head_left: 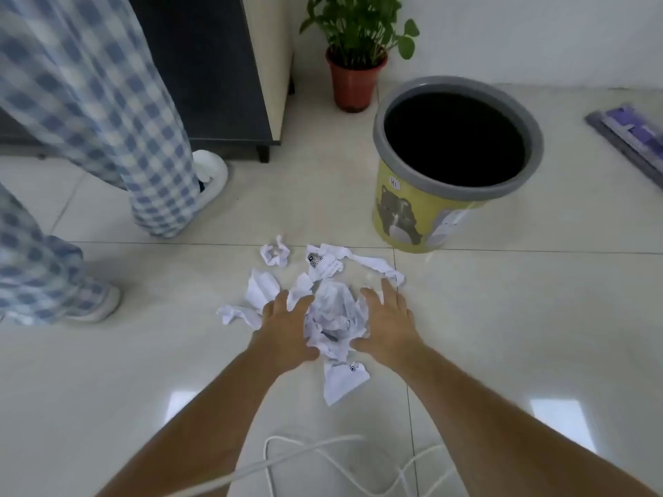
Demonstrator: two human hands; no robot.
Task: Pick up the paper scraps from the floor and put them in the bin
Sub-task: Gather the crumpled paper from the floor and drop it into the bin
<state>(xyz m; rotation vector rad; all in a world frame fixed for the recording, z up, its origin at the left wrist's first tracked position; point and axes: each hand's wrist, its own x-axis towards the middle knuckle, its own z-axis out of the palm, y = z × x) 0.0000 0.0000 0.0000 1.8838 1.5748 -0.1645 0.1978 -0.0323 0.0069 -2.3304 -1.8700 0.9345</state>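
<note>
Paper scraps (pixel 332 313) lay in a loose cluster on the pale tiled floor (pixel 502 317), just in front of the yellow bin (pixel 394 213) with its grey rim and dark, open mouth. Both hands were down over the heap: the left hand (pixel 287 328) and the right hand (pixel 389 322) flanked the largest crumpled wad, fingers spread, palms angled inward, so each grip was open and closed on nothing yet. Smaller pieces sat apart: one ball nearer the bin, a flat sheet near the wrists, others to the left. Such paper looked very light, soft and springy; it would likely crush without harm but shed loose bits. Scooping from both sides, low against the floor, and pressing the wad together seemed the surest hold.
</note>
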